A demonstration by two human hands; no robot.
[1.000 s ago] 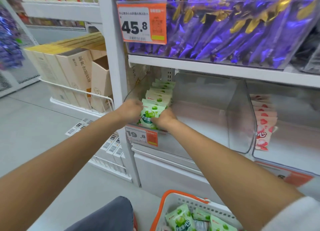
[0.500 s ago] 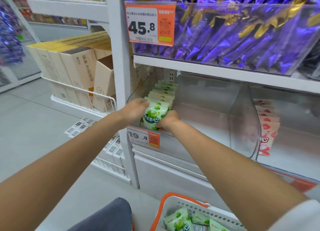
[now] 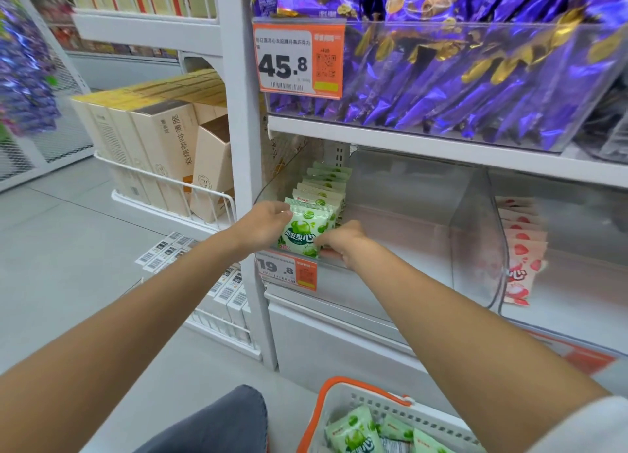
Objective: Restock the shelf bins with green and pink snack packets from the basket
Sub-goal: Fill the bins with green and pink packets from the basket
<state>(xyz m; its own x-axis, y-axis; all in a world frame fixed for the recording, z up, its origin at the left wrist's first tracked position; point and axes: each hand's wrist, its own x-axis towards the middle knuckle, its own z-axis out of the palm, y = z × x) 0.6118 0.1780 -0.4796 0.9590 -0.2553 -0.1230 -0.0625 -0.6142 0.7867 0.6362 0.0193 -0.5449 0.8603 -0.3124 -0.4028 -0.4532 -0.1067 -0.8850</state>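
Two arms: both were stretched forward to the clear bin [image 3: 424, 194] on the lower shelf.
Left hand [image 3: 263, 223]: fingers were curled round the left edge of the front green packet [image 3: 304, 230].
Right hand [image 3: 339, 238]: held knuckles up; the packet's lower right corner was apparently pinched, though the fingertips were hidden.
Position: the front green packet was held upright at the bin's front, against the row of green packets [image 3: 326, 180].
Pink packets [image 3: 521, 248]: stacked in the neighbouring bin.
Basket [image 3: 326, 405]: seen below, with green packets inside.
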